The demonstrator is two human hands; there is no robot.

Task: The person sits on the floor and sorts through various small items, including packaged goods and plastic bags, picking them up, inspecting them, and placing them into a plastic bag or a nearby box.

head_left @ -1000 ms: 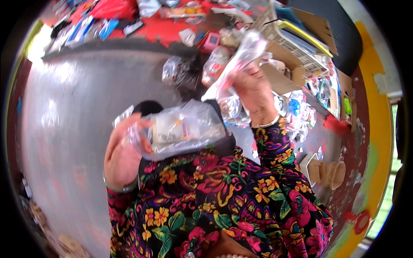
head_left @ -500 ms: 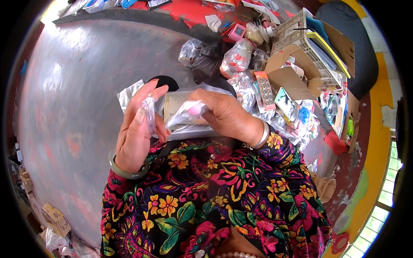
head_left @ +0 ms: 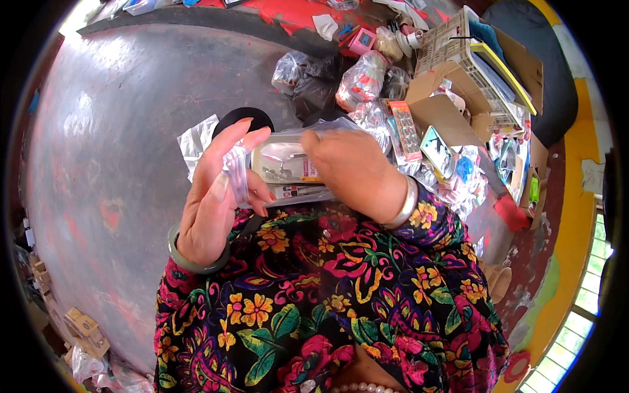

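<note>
My left hand point(head_left: 213, 190) is closed around a bunch of clear plastic bags point(head_left: 237, 177), held upright between thumb and fingers. Beside it, in my lap, is a clear plastic-lined box point(head_left: 265, 141) with small flat packets point(head_left: 288, 169) in it, some white with printed labels. My right hand point(head_left: 350, 171) reaches over the right part of this box, back of the hand up and fingers curled down. Its fingertips are largely hidden, so what they hold cannot be made out. A crumpled white plastic sheet point(head_left: 195, 145) sticks out just beyond my left hand.
To the right stand an open cardboard box point(head_left: 452, 124) and a beige plastic crate point(head_left: 436, 46). Several filled plastic bags point(head_left: 362, 82) lie in front of them, near a black bag point(head_left: 318, 92). A grey floor point(head_left: 124, 196) spreads on the left, with small cartons point(head_left: 86, 333) at its near edge.
My right hand has moved right and turned palm down over the box. The clear packet with a pinkish part no longer shows in its fingers. My left hand stays nearly still.
</note>
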